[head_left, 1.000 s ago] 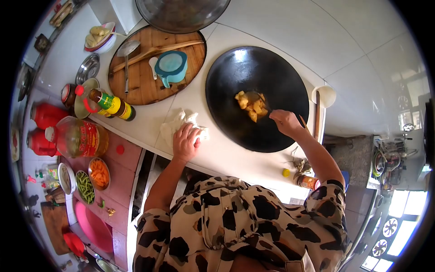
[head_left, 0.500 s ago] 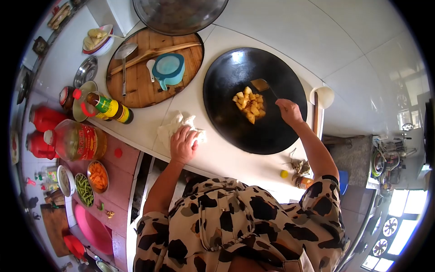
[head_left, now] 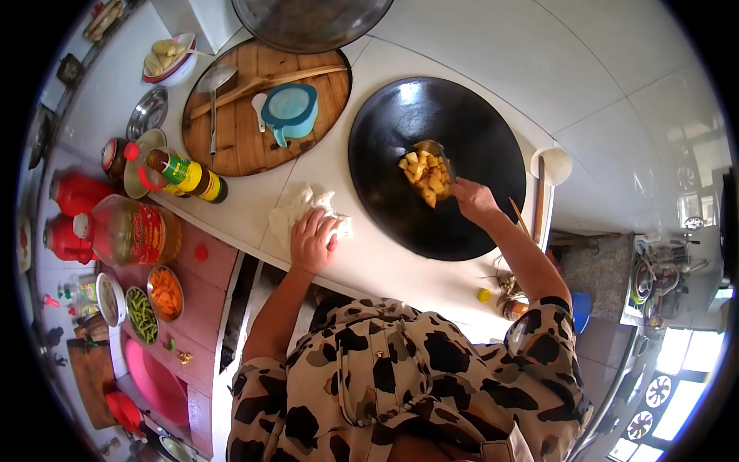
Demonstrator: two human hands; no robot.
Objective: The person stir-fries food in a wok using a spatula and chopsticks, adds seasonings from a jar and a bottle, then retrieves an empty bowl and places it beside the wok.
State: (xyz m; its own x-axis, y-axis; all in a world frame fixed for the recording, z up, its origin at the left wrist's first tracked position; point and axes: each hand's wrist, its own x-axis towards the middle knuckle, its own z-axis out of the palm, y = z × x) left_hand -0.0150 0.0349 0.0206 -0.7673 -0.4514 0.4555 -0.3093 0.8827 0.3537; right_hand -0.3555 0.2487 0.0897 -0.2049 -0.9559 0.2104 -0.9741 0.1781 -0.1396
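Observation:
My right hand (head_left: 475, 202) is closed round the handle of a spatula (head_left: 448, 163) inside a large black wok (head_left: 431, 231). The spatula's blade is tilted against a heap of browned potato-like chunks (head_left: 423, 175) in the middle of the wok. Much of the handle is hidden by my hand. To the left of the wok, my left hand (head_left: 312, 242) rests on a crumpled white cloth (head_left: 289, 218) on the tiled counter, with bent fingers over it.
Behind the cloth, a round wooden board (head_left: 231, 150) carries a skimmer (head_left: 213, 115), a white spoon and a blue lidded container (head_left: 289, 112). Bottles, an oil jug (head_left: 138, 231), carrot pieces (head_left: 165, 292) and green vegetable pieces (head_left: 142, 314) stand left. A pale ladle (head_left: 553, 167) lies right of the wok.
My right hand has moved left and slightly toward the food, bringing the spatula against the chunks. The view has shifted slightly. My left hand stays on the cloth.

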